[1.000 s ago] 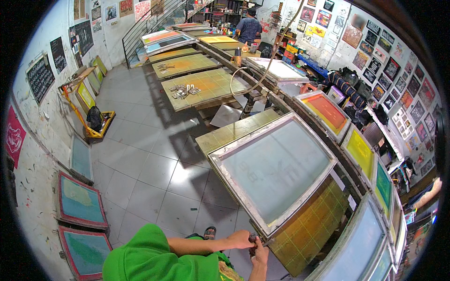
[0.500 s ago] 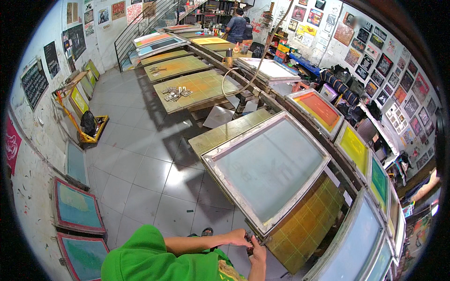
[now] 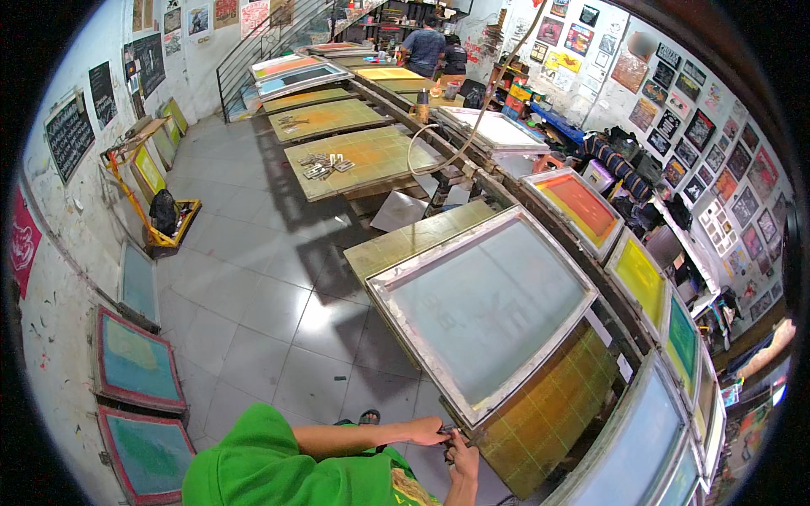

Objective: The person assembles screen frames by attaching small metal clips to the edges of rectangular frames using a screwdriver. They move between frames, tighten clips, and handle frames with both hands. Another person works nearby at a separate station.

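A large printing screen (image 3: 485,308) with a pale metal frame and grey-green mesh lies tilted on a long yellow-green table (image 3: 548,413). My left hand (image 3: 429,431) reaches from a green sleeve to the screen's near corner and pinches something small and dark there. Just below it, my right hand (image 3: 461,460) has its fingers curled at the same corner. What the fingers hold is too small to make out.
More screens, orange (image 3: 575,204) and yellow (image 3: 641,278), lean along the right rail. Tables (image 3: 363,160) with small metal parts run toward the back, where two people (image 3: 434,51) stand. Framed screens (image 3: 135,363) lean on the left wall. A foot in a sandal (image 3: 368,417) rests on the tiled floor.
The view has shifted a little, so the screen sits lower and nearer. Both hands stay together at the screen's near corner.
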`<state>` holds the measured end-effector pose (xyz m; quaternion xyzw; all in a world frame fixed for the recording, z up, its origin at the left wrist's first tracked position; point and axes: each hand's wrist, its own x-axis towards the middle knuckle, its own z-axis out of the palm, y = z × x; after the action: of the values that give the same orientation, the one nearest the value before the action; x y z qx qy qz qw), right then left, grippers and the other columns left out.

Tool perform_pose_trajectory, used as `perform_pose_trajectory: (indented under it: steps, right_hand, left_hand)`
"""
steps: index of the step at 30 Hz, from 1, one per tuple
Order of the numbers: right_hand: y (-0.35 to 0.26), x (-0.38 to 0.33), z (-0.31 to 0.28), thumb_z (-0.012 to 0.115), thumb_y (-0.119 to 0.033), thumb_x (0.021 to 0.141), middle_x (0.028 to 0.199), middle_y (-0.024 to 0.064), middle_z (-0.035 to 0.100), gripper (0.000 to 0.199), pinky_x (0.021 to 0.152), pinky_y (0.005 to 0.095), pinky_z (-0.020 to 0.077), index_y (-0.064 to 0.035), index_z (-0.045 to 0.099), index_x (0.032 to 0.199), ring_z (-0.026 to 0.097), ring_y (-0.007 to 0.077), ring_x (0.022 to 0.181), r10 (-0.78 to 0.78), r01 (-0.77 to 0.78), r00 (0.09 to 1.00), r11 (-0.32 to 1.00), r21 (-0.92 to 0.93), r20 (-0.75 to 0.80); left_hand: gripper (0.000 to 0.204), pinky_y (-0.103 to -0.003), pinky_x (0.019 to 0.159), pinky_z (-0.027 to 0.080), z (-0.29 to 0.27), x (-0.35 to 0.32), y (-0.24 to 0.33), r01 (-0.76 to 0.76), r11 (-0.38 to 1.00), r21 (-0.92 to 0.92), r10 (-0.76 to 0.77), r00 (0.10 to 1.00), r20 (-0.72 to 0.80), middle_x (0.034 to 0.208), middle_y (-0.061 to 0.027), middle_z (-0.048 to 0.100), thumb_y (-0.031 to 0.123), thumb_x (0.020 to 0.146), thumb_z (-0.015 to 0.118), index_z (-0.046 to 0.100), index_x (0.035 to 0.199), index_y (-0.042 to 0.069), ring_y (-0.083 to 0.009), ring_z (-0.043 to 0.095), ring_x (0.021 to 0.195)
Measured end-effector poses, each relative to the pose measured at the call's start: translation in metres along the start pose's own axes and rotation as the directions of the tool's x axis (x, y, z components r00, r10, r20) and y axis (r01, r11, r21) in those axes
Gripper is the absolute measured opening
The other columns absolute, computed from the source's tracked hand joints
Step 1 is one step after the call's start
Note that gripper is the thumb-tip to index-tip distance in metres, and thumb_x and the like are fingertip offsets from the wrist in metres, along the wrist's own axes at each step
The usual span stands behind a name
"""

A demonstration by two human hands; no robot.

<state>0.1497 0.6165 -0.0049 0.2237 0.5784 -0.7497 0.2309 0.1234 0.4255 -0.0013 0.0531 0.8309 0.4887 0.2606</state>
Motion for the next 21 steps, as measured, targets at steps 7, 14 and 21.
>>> perform_pose_trajectory:
  steps: [7, 14, 21]
  right_hand:
    - [0.008, 0.012, 0.031, 0.085, -0.018, 0.085, 0.075, -0.0009, 0.062, 0.023, 0.05, 0.0281, 0.0366, -0.005, 0.067, 0.091, 0.053, 0.0087, 0.06, 0.022, 0.011, 0.97, 0.991, 0.133, -0.242]
    - [-0.003, 0.0, 0.023, 0.078, -0.022, 0.093, 0.074, 0.0025, 0.062, 0.021, 0.047, 0.0279, 0.0358, -0.0059, 0.065, 0.09, 0.05, 0.0106, 0.053, 0.064, -0.055, 0.987, 0.996, 0.063, -0.146]
    - [-0.01, -0.014, 0.013, 0.073, -0.026, 0.097, 0.075, 0.0014, 0.06, 0.027, 0.05, 0.0297, 0.0375, -0.0004, 0.066, 0.093, 0.044, 0.0089, 0.054, -0.026, 0.026, 1.0, 0.998, 0.049, -0.014]
  left_hand:
    - [0.057, -0.045, 0.068, 0.054, -0.029, -0.011, 0.015, 0.051, 0.999, -0.008, -0.05, 0.997, 0.057, 0.076, -0.0236, 0.069, 0.051, 0.066, 0.083, 0.071, 0.079, -0.003, -0.0373, 0.07, 0.073]
    - [0.052, -0.047, 0.067, 0.053, 0.002, -0.005, -0.002, 0.027, 0.999, 0.019, -0.025, 0.995, -0.102, 0.075, -0.0236, 0.069, 0.047, 0.074, 0.078, 0.069, 0.077, -0.005, -0.0393, 0.069, 0.071]
    - [0.057, -0.049, 0.066, 0.051, 0.0, 0.001, -0.005, -0.05, 0.999, 0.014, 0.05, 0.998, 0.042, 0.073, -0.0252, 0.067, 0.051, 0.082, 0.074, 0.068, 0.077, -0.006, -0.0407, 0.067, 0.07]
